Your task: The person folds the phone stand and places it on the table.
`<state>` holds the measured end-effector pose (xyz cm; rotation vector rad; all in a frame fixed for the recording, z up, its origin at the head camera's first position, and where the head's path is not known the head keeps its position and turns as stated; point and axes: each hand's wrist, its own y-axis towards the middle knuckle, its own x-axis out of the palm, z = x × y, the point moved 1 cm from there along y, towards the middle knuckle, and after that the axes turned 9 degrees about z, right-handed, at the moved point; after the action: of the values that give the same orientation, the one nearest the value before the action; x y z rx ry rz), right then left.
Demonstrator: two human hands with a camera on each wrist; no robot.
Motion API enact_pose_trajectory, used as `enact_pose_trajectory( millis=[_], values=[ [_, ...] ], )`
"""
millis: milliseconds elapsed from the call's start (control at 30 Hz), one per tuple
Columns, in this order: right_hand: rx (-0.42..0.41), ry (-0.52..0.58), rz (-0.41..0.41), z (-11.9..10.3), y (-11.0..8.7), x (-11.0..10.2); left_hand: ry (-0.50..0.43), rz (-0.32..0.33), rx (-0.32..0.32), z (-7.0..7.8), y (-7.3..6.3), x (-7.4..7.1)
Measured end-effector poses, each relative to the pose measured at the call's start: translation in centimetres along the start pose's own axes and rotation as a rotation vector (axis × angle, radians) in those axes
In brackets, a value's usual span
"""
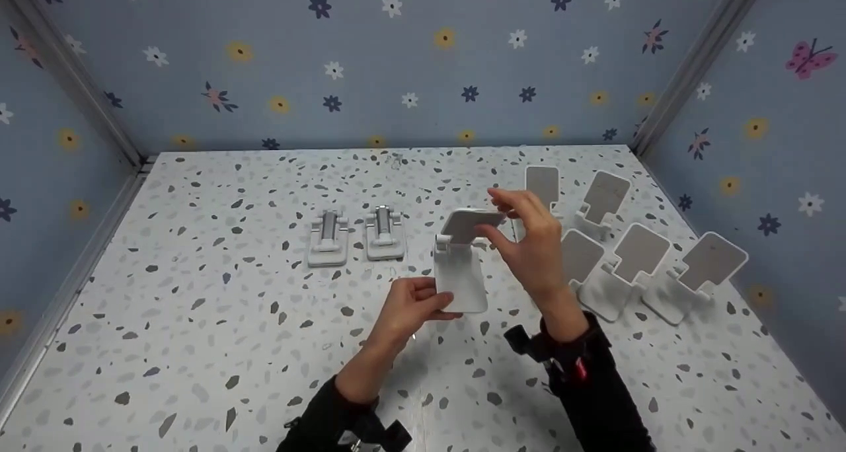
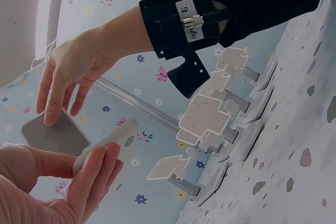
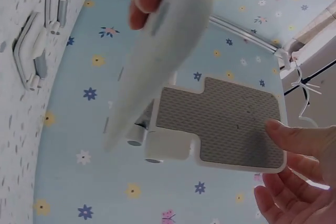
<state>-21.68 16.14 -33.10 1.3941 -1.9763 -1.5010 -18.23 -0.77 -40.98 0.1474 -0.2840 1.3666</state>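
A white folding phone stand (image 1: 461,283) is held up over the table between both hands. My left hand (image 1: 413,304) grips the lower end of its base, thumb on one face and fingers on the other. My right hand (image 1: 534,240) pinches the outer edge of the tilted top plate. In the right wrist view, its thumb lies on the grey textured pad (image 3: 236,124), with the other fingers behind the plate. The plate stands at an angle from the base, and part of the hinge shows between them. The base (image 2: 113,142) appears edge-on in the left wrist view.
Two folded phone stands (image 1: 328,240) (image 1: 384,234) lie left of the hands on the speckled table (image 1: 218,346). Several unfolded stands (image 1: 638,254) stand at the right with raised plates. Flower-patterned walls (image 1: 410,62) enclose the table at the back and sides.
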Motion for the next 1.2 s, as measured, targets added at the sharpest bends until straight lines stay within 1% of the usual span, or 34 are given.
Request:
enact_pose_trajectory(
  millis=[67,133,233,367,467,567,667,800,867,967,1067,1200],
  values=[
    [-0.027,-0.023,-0.038,-0.3,0.2,0.0,0.008,0.001,0.001,0.0,0.1,0.0],
    [-0.058,-0.036,-0.047,-0.5,0.2,0.1,0.016,0.004,0.005,-0.1,0.1,0.0],
    [-0.083,-0.010,-0.007,-0.4,0.0,0.4,0.022,0.017,0.014,-0.3,0.3,-0.1],
    [-0.065,0.065,0.078,0.0,-0.5,0.7,0.035,0.038,0.016,-0.7,0.4,-0.2],
    [-0.054,0.075,0.123,0.2,-1.0,0.8,0.045,0.046,0.009,-0.9,0.4,-0.1],
    [-0.062,0.056,0.158,0.3,-1.5,1.0,0.061,0.052,0.000,-1.2,0.5,-0.1],
    [-0.077,0.044,0.180,0.4,-2.3,1.3,0.056,0.059,-0.015,-1.3,0.6,-0.1],
    [-0.092,0.040,0.171,0.2,-3.5,1.8,0.014,0.069,-0.020,-1.3,0.7,-0.4],
    [-0.114,0.038,0.160,0.2,-4.0,2.1,0.005,0.070,-0.012,-1.2,0.8,-0.5],
    [-0.170,0.043,0.154,0.0,-4.6,2.5,0.007,0.080,-0.010,-0.9,0.8,-0.8],
    [-0.231,0.062,0.162,-0.2,-5.0,2.8,0.015,0.088,0.001,-0.6,0.9,-1.1],
    [-0.283,0.092,0.163,-0.2,-5.6,3.1,0.020,0.093,0.004,-0.1,1.0,-1.3]
  ],
)
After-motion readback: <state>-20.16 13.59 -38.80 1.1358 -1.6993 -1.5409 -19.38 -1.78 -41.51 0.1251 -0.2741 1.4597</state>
